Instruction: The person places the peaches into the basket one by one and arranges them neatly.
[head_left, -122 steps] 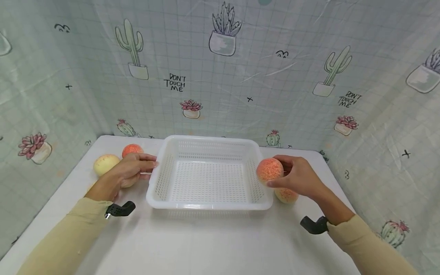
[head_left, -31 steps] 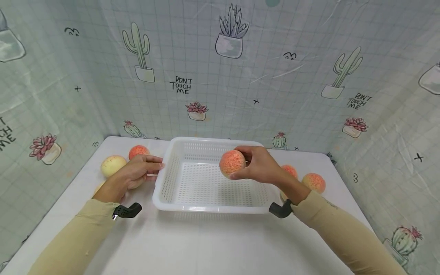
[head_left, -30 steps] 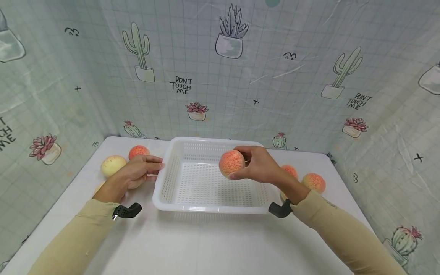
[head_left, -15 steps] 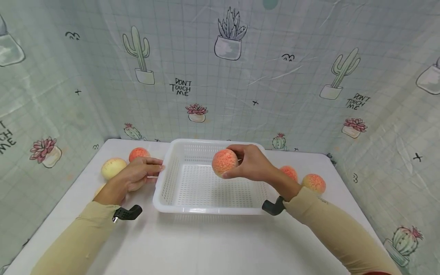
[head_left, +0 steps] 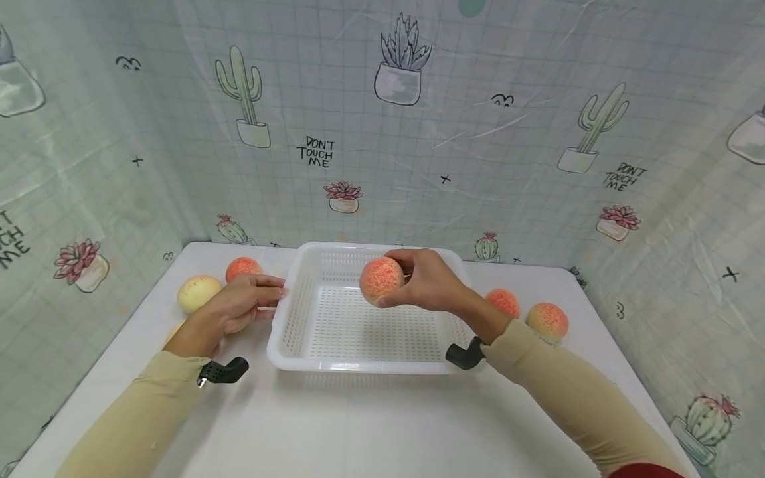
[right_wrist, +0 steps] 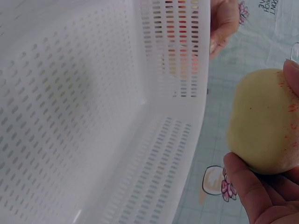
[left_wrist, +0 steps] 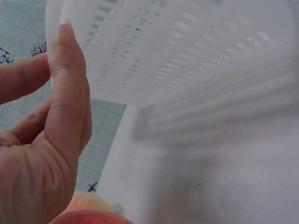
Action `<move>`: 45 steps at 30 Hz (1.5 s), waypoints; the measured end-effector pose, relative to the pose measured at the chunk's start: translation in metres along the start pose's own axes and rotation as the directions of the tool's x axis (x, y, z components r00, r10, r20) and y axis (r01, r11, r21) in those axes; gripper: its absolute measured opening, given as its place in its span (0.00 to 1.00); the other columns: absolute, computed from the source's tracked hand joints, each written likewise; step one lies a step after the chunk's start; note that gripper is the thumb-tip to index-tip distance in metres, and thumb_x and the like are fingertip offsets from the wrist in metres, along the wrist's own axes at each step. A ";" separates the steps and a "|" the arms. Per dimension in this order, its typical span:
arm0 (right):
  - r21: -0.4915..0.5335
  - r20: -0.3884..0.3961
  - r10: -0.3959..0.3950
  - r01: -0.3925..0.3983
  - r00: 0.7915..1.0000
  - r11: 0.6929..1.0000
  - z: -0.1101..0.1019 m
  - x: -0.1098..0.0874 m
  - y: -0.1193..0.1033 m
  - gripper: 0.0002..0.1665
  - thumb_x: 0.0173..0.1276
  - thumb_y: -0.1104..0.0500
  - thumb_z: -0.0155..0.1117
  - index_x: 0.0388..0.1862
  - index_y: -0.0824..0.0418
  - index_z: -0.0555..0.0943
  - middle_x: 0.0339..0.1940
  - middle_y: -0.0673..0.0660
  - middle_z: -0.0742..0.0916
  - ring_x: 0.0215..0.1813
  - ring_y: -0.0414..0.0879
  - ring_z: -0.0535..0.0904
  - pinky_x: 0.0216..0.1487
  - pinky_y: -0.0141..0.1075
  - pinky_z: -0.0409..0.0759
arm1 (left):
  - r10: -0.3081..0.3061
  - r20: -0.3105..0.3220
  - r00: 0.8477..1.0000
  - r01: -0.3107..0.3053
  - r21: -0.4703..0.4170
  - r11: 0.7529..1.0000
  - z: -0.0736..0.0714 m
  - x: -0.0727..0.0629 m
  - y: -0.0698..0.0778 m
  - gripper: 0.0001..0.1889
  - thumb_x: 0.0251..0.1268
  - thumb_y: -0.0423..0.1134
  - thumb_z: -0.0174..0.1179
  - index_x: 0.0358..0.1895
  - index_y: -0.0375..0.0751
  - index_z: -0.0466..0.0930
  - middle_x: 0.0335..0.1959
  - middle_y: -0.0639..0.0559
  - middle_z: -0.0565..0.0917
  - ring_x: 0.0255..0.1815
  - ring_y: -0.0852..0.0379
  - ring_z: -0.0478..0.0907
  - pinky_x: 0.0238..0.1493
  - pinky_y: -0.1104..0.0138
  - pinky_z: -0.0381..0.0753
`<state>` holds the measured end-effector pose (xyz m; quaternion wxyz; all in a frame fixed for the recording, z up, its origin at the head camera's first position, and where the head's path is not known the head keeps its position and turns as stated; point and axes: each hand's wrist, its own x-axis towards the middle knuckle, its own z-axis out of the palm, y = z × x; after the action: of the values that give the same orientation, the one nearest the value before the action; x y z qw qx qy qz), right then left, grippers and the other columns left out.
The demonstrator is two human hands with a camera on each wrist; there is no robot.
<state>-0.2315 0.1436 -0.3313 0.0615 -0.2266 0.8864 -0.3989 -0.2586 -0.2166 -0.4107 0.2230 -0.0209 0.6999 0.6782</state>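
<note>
A white perforated plastic basket (head_left: 358,366) stands on the table before me. My right hand (head_left: 433,282) grips a peach (head_left: 381,280) over the middle of the basket, above its floor. Its coral, speckled side shows in the head view. In the right wrist view the same peach (right_wrist: 264,121) turns its pale yellow side, held between thumb and fingers. My left hand (head_left: 239,302) holds the basket's left rim by the fingertips. The left wrist view shows those fingers (left_wrist: 67,93) against the outer side of the rim.
Left of the basket lie a yellow peach (head_left: 199,293) and a red peach (head_left: 243,267), with more fruit partly hidden by my left hand. On the right are two more peaches, one (head_left: 503,302) beside my wrist, another (head_left: 547,321) farther out. Patterned cloth surrounds the white table (head_left: 358,431).
My right hand has carried the peach leftward, from the basket's right rim to over its middle. My left hand stays at the left rim.
</note>
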 end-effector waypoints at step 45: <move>0.033 0.031 -0.041 0.040 0.999 0.999 0.025 0.045 -0.005 0.33 0.50 0.54 0.87 0.56 0.56 0.84 0.44 0.50 0.89 0.44 0.46 0.83 0.44 0.34 0.85 | 0.006 -0.002 1.000 -0.006 -0.016 1.000 0.002 -0.001 0.002 0.30 0.70 0.36 0.68 0.70 0.27 0.70 0.45 0.54 0.89 0.46 0.54 0.90 0.50 0.60 0.92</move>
<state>-0.2622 0.1029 -0.3413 0.0712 -0.2500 0.8739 -0.4108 -0.2575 -0.2146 -0.4080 0.2202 -0.0215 0.6948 0.6844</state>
